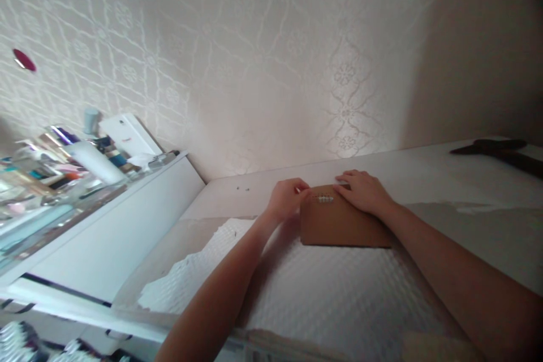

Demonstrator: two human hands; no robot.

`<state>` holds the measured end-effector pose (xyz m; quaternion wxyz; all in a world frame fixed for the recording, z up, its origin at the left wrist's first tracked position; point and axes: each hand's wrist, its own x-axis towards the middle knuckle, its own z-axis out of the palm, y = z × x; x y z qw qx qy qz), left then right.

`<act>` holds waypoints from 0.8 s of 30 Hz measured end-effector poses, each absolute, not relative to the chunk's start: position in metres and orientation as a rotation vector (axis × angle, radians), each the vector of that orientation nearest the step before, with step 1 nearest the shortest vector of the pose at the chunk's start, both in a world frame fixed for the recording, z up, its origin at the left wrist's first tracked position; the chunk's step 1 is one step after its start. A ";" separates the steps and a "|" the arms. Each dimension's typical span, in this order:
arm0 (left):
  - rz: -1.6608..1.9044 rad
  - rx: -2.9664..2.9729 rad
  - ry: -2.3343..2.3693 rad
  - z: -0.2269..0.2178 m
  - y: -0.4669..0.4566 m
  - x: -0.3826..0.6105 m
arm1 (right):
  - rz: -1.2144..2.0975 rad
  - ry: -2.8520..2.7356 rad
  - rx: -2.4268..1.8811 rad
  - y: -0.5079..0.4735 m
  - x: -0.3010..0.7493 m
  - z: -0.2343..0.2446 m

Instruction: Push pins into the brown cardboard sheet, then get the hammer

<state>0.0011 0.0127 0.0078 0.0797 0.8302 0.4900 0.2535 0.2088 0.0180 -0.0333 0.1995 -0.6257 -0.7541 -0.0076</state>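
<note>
I'm seeing the cardboard piece (339, 223) lying crosswise ahead; left hand (285, 198) is pinching its far left corner, right hand (363, 189) is pressing flat, fingers spread, nearer the beads (326, 198).

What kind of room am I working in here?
Probably a bedroom or dressing corner at home. Patterned wallpaper covers the wall, and a shelf on the left is crowded with cosmetics. Both hands rest on a brown card on a white table.

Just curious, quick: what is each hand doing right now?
Left hand: curled, pinching the brown card's far corner.
Right hand: open, flat on the card.
</note>
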 end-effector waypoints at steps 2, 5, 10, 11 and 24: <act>0.866 2.428 1.635 0.010 0.024 -0.017 | -0.019 -2.112 -1.749 0.018 0.209 -0.033; 1.009 2.263 1.982 0.010 0.041 -0.053 | -0.023 -2.114 -1.749 0.018 0.209 -0.033; 1.004 1.950 2.510 0.002 0.054 -0.107 | -0.024 -2.112 -1.751 0.017 0.209 -0.033; 0.968 1.904 2.574 0.000 0.055 -0.114 | -0.024 -2.110 -1.751 0.017 0.209 -0.034; 0.677 1.751 2.766 -0.002 0.049 -0.117 | -0.012 -2.116 -1.749 0.018 0.210 -0.034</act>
